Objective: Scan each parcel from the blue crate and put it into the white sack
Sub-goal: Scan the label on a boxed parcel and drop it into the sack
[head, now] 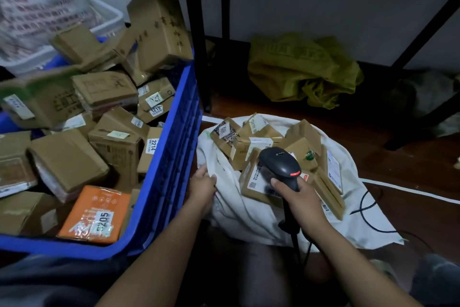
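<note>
The printed bag [37,7] is blurred — its red lettering unreadable — and the blue crate [174,157] runs past the left edge.

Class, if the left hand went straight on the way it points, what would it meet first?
The left hand grips the white sack; beyond, probably the parcels inside, though depth is unclear.

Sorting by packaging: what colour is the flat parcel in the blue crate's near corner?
The parcel is orange; the head view shows it best.

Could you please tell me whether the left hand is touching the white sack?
Touching. The head view shows the left hand gripping the near rim of the white sack, its fingers curled over the cloth with no gap.
</note>
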